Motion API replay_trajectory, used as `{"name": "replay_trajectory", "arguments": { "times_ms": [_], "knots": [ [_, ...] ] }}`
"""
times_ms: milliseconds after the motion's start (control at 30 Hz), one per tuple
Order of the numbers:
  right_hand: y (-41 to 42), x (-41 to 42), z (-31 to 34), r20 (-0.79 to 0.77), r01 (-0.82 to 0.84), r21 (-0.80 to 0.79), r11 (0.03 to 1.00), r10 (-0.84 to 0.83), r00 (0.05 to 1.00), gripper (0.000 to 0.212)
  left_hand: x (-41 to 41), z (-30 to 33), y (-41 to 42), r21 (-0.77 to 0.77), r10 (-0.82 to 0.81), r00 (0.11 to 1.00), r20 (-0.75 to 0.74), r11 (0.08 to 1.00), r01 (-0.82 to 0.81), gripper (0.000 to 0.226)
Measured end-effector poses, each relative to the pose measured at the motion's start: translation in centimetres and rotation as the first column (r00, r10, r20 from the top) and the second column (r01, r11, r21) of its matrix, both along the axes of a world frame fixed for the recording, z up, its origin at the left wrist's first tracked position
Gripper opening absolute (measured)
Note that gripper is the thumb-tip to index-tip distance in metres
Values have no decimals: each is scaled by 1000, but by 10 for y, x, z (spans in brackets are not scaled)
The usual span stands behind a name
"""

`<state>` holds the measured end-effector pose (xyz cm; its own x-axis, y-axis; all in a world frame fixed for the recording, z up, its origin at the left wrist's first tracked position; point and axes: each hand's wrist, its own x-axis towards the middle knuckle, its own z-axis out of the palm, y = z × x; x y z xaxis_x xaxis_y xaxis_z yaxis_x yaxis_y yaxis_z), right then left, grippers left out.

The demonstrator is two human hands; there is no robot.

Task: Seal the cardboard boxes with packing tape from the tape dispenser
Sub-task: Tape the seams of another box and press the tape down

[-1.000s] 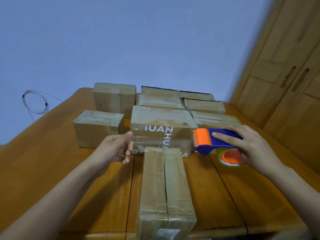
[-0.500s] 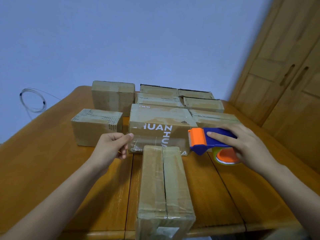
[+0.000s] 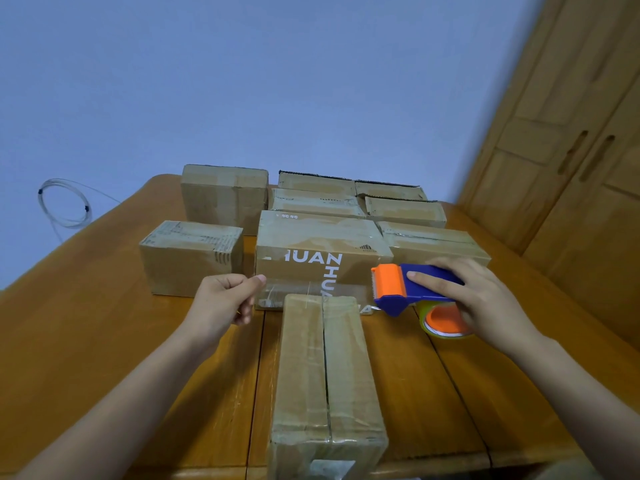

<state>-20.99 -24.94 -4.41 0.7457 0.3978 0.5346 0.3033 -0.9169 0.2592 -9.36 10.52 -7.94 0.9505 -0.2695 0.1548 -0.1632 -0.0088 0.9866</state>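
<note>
A long cardboard box (image 3: 325, 368) lies lengthwise in front of me on the wooden table (image 3: 104, 341), its two top flaps meeting along a centre seam. My right hand (image 3: 478, 299) grips the blue and orange tape dispenser (image 3: 405, 289), held above the table just right of the box's far end. A strip of clear tape (image 3: 311, 292) stretches from the dispenser leftwards over the box's far end. My left hand (image 3: 225, 299) pinches the free end of that strip between thumb and forefinger.
Several more cardboard boxes stand behind, among them one printed HUAN (image 3: 322, 258), one at the left (image 3: 190, 254) and a tall one (image 3: 225, 195). A wooden cabinet (image 3: 571, 150) rises at the right. A coiled cable (image 3: 65, 206) hangs on the blue wall.
The dispenser and my right hand have shifted a little left toward the box's far end. My left hand still pinches the tape end, with the strip held taut between the hands.
</note>
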Motion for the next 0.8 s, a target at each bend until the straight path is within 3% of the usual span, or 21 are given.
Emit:
{"name": "replay_trajectory", "arguments": {
  "times_ms": [233,600,733,800],
  "knots": [
    [4,-4,-11,-27,31,-34,999,-32,999,98,4,-12,-1,49,-12,1000,-22,999,13,44],
    [14,-8,-52,-79,80,113,990,-71,994,98,-5,-44,-17,-35,-16,986,-164,999,11,40],
    [23,-7,-65,-76,76,196,978,-62,995,96,-17,-55,-31,-74,-23,992,-126,997,14,54],
    [27,-9,-68,-57,72,210,975,-61,997,97,-20,-56,-39,-95,6,997,-73,995,-13,50]
  ]
}}
